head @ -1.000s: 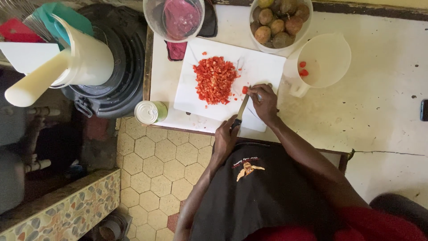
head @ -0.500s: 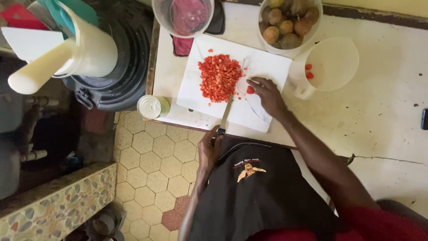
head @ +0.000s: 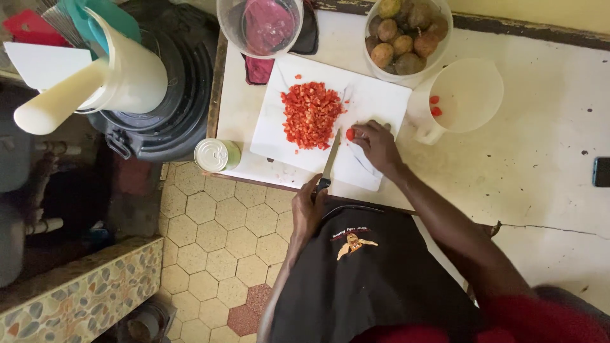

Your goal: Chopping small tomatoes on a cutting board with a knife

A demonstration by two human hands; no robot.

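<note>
Gripping the handle of a knife (head: 330,162), the left hand (head: 308,209) sits closed at the near edge of the counter, with the blade pointing away from the body across a white cutting board (head: 375,105). The blade tip lies just beside a small red piece of pepper (head: 349,134), which the right hand (head: 379,147) pinches between its fingertips against the board. To the left of the knife spreads a heap of diced red pepper (head: 311,115), filling the middle of the board. Beyond the board stands a clear plastic jug (head: 259,26) with something pink-red inside, and beside it a bowl of brownish round fruits or tubers (head: 408,33); which they are cannot be told. A white plastic jug (head: 462,96) with a handle stands just right of the board, two small red bits lying in its bottom. Near the counter's left edge sits a tin can (head: 216,155) with a silvery lid. The counter (head: 546,159) itself is pale and speckled with dark marks. Off its left side rests a black round container (head: 168,95), and a white holder with utensils (head: 121,70) stands on it. The floor below shows yellowish hexagonal tiles (head: 210,228).
</note>
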